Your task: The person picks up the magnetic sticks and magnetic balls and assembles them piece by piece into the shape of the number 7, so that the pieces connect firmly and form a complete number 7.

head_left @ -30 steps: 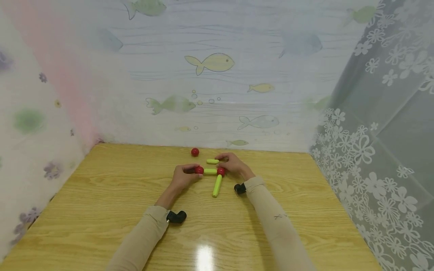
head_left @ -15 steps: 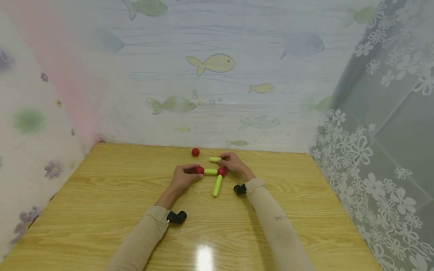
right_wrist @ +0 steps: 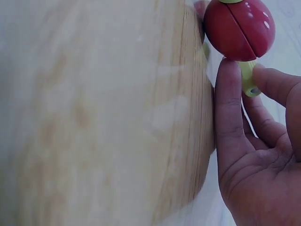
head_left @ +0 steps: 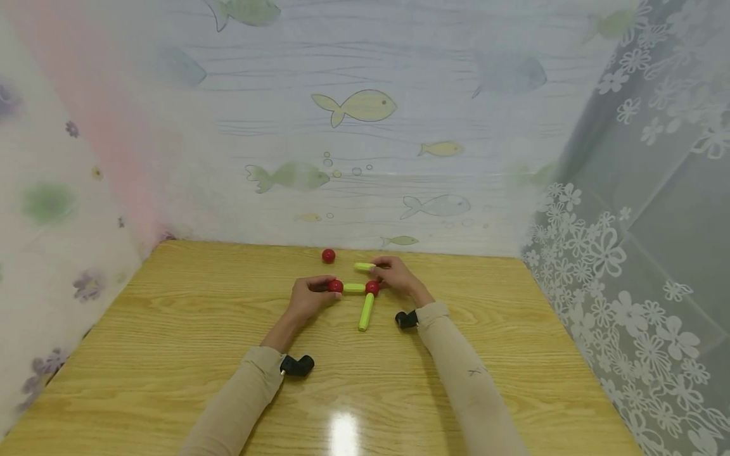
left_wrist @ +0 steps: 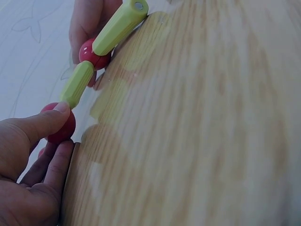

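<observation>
On wooden table (head_left: pixel 342 354): left fingers (left_wrist: pixel 57 165) pinch red ball (left_wrist: pixel 62 131); right fingers (right_wrist: pixel 229 101) pinch short yellow-green stick (head_left: pixel 363 266).

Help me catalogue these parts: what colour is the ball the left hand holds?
The ball is red; the left wrist view shows it best.

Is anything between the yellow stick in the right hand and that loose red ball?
Nothing visible: the head view shows only bare tabletop between the yellow stick, pinched by the right hand, and the loose red ball.
</observation>
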Motion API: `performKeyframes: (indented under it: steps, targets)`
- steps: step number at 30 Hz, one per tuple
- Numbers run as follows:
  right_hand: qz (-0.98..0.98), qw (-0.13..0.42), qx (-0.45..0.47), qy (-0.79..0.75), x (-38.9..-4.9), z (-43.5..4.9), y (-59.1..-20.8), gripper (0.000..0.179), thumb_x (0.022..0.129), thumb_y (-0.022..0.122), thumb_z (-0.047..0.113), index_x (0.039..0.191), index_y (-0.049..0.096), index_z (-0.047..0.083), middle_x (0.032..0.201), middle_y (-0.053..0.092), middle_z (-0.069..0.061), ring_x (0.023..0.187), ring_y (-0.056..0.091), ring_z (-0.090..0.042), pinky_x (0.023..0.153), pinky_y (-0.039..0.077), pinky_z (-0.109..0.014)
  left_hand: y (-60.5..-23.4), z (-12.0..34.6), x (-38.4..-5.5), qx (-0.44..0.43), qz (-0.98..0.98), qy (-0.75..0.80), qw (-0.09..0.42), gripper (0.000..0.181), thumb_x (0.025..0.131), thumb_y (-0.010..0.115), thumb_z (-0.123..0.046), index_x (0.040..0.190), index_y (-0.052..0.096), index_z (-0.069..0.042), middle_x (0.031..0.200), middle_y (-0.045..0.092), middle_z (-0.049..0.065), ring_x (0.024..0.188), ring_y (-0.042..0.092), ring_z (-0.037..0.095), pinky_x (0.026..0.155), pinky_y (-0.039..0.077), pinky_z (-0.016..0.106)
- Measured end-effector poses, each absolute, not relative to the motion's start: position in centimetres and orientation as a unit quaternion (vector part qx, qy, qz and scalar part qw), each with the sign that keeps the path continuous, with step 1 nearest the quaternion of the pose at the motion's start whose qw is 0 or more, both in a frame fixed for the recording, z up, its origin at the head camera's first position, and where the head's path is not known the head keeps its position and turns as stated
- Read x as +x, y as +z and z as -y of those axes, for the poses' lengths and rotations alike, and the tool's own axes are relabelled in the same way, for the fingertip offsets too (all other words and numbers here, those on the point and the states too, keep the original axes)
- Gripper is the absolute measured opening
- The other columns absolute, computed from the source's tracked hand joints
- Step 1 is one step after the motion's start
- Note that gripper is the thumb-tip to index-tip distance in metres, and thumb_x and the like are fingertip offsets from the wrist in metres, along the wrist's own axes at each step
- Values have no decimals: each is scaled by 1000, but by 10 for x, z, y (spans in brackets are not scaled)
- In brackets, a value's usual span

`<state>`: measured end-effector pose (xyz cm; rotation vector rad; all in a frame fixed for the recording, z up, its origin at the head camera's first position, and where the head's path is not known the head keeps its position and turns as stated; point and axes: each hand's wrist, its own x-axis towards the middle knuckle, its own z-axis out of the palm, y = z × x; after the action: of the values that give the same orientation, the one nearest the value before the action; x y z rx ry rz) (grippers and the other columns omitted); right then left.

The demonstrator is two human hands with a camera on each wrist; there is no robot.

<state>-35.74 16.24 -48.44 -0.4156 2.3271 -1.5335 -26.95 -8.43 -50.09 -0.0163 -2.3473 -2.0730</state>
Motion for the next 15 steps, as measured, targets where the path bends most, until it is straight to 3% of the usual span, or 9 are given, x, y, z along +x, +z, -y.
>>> performKeyframes:
  steps: [15]
  targets:
    - [-811, 146, -147, -546, -342, -166, -477, 33, 107, 54, 12, 131, 57, -9, 111, 64, -21, 85, 63, -14, 78, 60, -31, -501, 82, -264, 7, 754, -657, 8, 43, 80, 85, -1, 122, 74, -2, 113, 75, 17, 104, 69, 18, 80, 54, 18]
